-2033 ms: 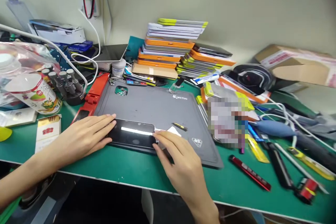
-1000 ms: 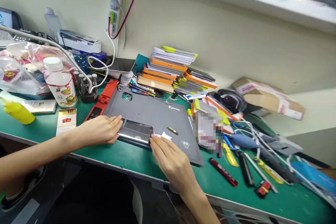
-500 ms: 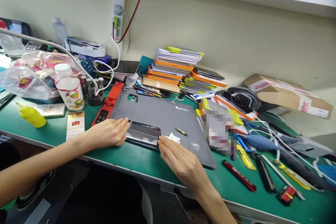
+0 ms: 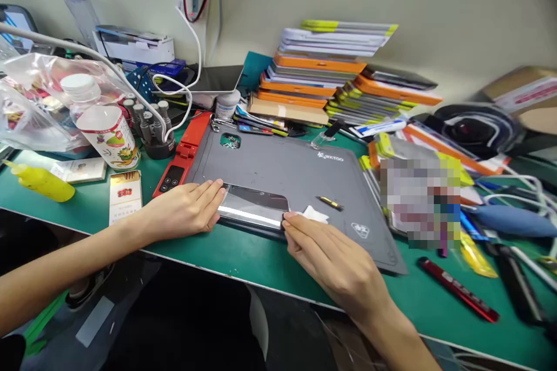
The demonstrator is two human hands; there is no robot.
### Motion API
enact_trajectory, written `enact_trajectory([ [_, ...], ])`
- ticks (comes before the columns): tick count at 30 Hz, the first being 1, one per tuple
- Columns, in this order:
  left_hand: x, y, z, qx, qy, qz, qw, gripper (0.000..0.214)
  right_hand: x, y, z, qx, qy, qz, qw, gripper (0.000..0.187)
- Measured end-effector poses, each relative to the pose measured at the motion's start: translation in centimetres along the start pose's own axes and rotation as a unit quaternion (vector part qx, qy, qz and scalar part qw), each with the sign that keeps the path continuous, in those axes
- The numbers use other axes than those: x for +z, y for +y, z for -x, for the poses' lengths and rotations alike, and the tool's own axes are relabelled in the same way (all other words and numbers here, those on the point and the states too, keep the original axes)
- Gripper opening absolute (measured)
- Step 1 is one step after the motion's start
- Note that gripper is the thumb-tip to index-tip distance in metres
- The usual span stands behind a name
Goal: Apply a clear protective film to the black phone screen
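Note:
A black phone [image 4: 255, 207] lies screen up on a grey work mat [image 4: 282, 171] near the table's front edge. My left hand [image 4: 187, 208] lies flat beside the phone's left end, fingers stretched out and touching it. At the phone's right end my right hand [image 4: 335, 258] presses its fingertips on a small white wipe [image 4: 314, 214]. A small yellow-and-black part [image 4: 329, 203] lies on the mat just beyond the wipe.
A red tool [image 4: 183, 153], a drink bottle [image 4: 104, 127], a card box [image 4: 125, 196] and a yellow bottle [image 4: 41, 181] sit at the left. Stacked flat packages [image 4: 331, 66] stand at the back. Pens, cables and a red marker [image 4: 456, 288] crowd the right side.
The camera swung up and then back down and closer. Both hands have stayed at the phone's two ends, the right hand still on the wipe.

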State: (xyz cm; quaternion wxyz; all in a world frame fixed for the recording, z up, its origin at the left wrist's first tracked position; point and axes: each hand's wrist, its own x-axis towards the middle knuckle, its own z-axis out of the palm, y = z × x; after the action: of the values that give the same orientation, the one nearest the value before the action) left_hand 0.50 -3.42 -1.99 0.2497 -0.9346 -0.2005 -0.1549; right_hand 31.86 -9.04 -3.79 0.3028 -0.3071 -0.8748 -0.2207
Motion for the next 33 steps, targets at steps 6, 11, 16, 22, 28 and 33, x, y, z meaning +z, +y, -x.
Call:
enact_trajectory([
  [6, -0.38, -0.24, -0.31, 0.012, 0.002, -0.019, 1.0, 0.036, -0.01, 0.06, 0.08, 0.033, 0.001, -0.024, 0.999, 0.029],
  [11, -0.43, -0.18, -0.41, -0.003, 0.007, -0.014, 1.0, 0.036, 0.04, 0.12, 0.25, 0.042, 0.005, -0.028, 0.999, 0.029],
  [16, -0.3, -0.2, -0.41, -0.016, 0.027, -0.008, 0.999, 0.036, -0.05, 0.05, 0.06, 0.054, 0.005, -0.039, 0.998, 0.026],
  [22, -0.11, -0.45, -0.42, -0.013, 0.04, -0.01, 0.999, 0.034, -0.2, -0.17, -0.12, 0.07, 0.008, -0.048, 0.996, 0.03],
  [28, -0.12, -0.67, -0.41, -0.007, 0.051, -0.018, 0.999, 0.033, -0.23, -0.28, -0.32, 0.068, 0.016, -0.051, 0.996, 0.026],
  [33, -0.12, -0.75, -0.2, -0.01, 0.055, -0.003, 0.998, 0.034, -0.2, -0.29, -0.25, 0.085, 0.013, -0.066, 0.994, 0.026],
])
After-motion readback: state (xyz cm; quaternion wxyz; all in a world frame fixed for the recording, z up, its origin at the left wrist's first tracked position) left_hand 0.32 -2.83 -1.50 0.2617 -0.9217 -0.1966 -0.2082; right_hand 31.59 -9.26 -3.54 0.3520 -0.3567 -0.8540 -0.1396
